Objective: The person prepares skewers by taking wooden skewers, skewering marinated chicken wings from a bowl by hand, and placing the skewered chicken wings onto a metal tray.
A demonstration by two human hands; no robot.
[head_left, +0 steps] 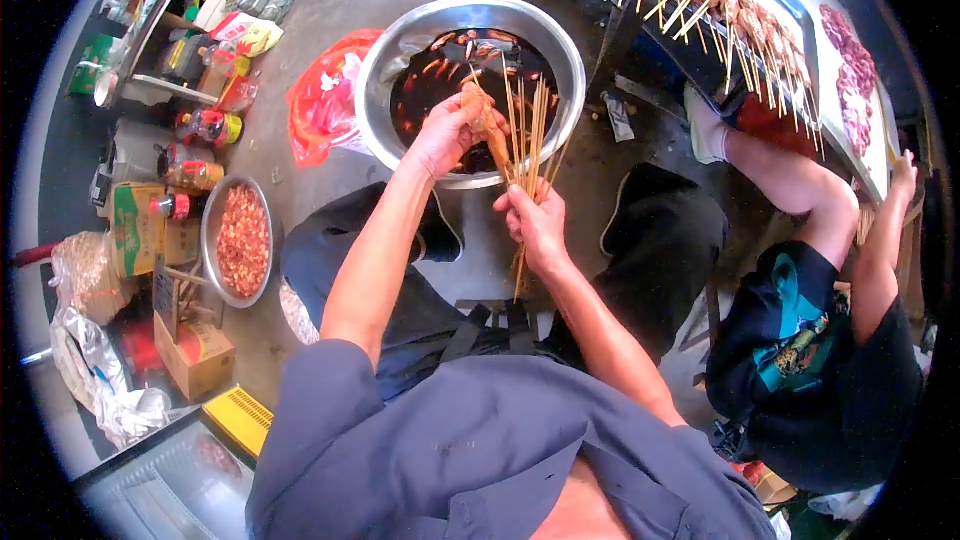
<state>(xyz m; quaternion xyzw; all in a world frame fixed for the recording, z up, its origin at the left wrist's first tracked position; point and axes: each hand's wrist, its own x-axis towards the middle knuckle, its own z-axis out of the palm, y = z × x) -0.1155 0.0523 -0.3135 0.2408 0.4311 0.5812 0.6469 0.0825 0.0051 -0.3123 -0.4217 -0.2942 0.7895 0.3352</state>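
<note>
My left hand (452, 136) is closed around a brown, sauce-coated piece of meat (480, 112). A thin stick tip seems to poke out above the meat. My right hand (537, 225) grips a fanned bundle of bamboo skewers (530, 130), their upper ends spread over the bowl and lower ends below my fingers. The meat's lower end meets the skewers; whether one runs all through it I cannot tell. Beneath both hands stands a large metal bowl (368, 90) of dark liquid (425, 90) with reddish-brown pieces in it.
Left of the large bowl lies a red plastic bag (312, 105). A smaller metal bowl of chopped reddish pieces (243, 240) sits near bottles and a cluttered shelf. At right, a tray holds skewered meat (740, 15), with raw meat (855, 80) beyond. Another person (800, 340) sits beside it.
</note>
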